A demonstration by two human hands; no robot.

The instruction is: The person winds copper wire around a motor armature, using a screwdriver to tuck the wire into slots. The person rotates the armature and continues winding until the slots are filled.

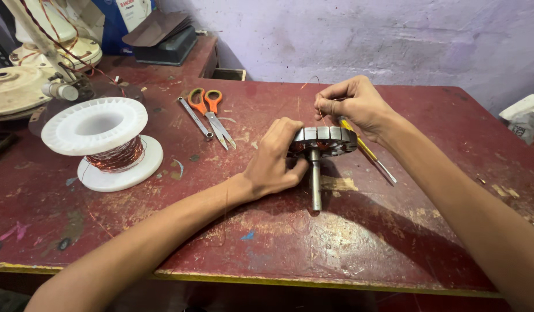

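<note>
My left hand (274, 159) grips the left side of a round metal stator (326, 140) with copper windings, held above the red table (290, 231). A steel shaft (316, 182) runs down from the stator and rests its end on the tabletop. My right hand (353, 104) is above the stator's far edge, fingers pinched on a thin copper wire (319, 110) that rises from the windings. A yellow-handled screwdriver (368, 151) lies on the table under my right wrist.
A white plastic spool of copper wire (102, 144) stands at the left. Orange-handled scissors (212, 112) and a metal rod tool (195, 118) lie behind the stator. Cream fan parts (24, 86) sit at far left, a dark box (166, 46) at the back, a white bag (527, 118) at right.
</note>
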